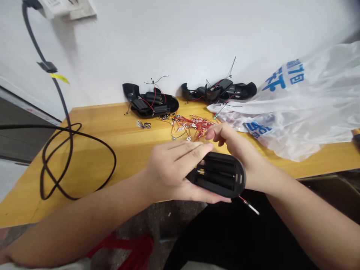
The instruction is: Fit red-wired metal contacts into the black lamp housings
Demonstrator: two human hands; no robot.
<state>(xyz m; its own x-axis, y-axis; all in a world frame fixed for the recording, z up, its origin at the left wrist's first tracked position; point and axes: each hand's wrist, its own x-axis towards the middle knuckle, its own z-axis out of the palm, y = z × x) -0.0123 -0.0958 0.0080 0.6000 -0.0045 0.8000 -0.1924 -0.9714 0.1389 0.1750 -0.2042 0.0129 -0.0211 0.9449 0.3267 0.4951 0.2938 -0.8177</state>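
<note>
My left hand [180, 168] is wrapped round a black oval battery case [218, 174], its fingers along the upper side and thumb underneath. The case's open face is turned toward me, showing slots and metal spring contacts. A red wire with a pale end [251, 207] sticks out below the case. Right behind the case is my right hand [236, 146], its fingers loosely curled and apart from the case, with nothing visible in them. Part of that hand is hidden by the case. Beyond both hands lies a pile of red wires with small metal contacts [194, 125].
Black plastic housings with wires [153, 103] stand by the wall, with more black housings [219, 90] to their right. Small metal parts [144, 125] lie nearby. A white plastic bag [303, 108] covers the table's right side. A black cable [70, 150] loops over the wooden table [92, 120] at left.
</note>
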